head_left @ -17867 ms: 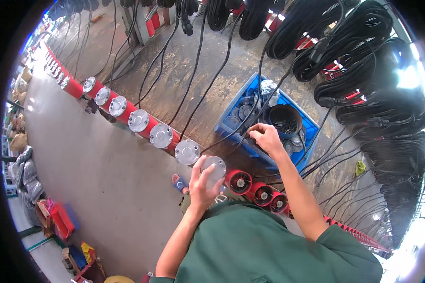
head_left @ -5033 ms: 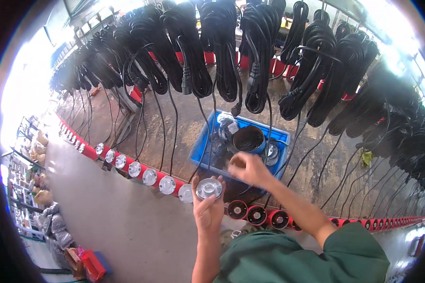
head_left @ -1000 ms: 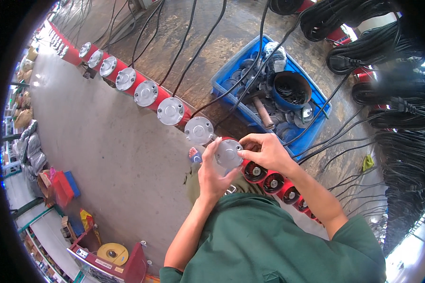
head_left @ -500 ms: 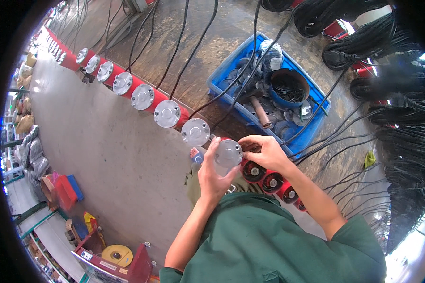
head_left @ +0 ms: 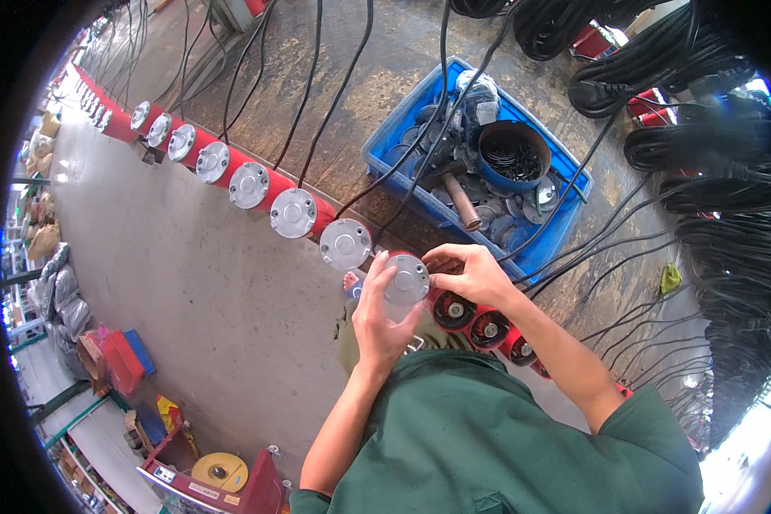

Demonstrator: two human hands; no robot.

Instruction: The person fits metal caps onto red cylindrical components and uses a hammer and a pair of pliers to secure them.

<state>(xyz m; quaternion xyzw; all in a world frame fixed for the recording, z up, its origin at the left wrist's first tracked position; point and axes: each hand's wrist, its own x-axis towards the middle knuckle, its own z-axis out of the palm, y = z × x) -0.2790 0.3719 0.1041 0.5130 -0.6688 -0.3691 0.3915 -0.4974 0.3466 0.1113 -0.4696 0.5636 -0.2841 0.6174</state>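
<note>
Both hands meet at one round silver cap [head_left: 406,279] in the middle of the view. The left hand [head_left: 382,319] comes up from below and curls around the cap's near and left side, holding it. The right hand [head_left: 469,272] comes in from the right, and its fingers [head_left: 444,254] pinch the cap's far right edge. Both hands are closed on the cap, so it sits right between them.

The cap is at the right end of a long row of red cylinders [head_left: 265,190] that runs off to the far left. Each of those has a silver cap and a black cable [head_left: 317,103] coming out of its back. The nearest capped cylinder [head_left: 346,244] is just beside the left hand. To the right of the hands, more red cylinders with open ends [head_left: 480,321] carry on the row, just under the right wrist.

Behind the hands, on the far side of the row, stands a blue crate [head_left: 384,146] full of metal discs, with a dark bowl [head_left: 512,156] and a hammer [head_left: 458,195] in it. Black cables cross over the crate. Thick coils of black cable [head_left: 720,154] hang at the far right.

On the near left, the grey floor [head_left: 188,300] is wide. Red boxes [head_left: 116,360] and a yellow reel [head_left: 218,473] sit at its near left edge.
</note>
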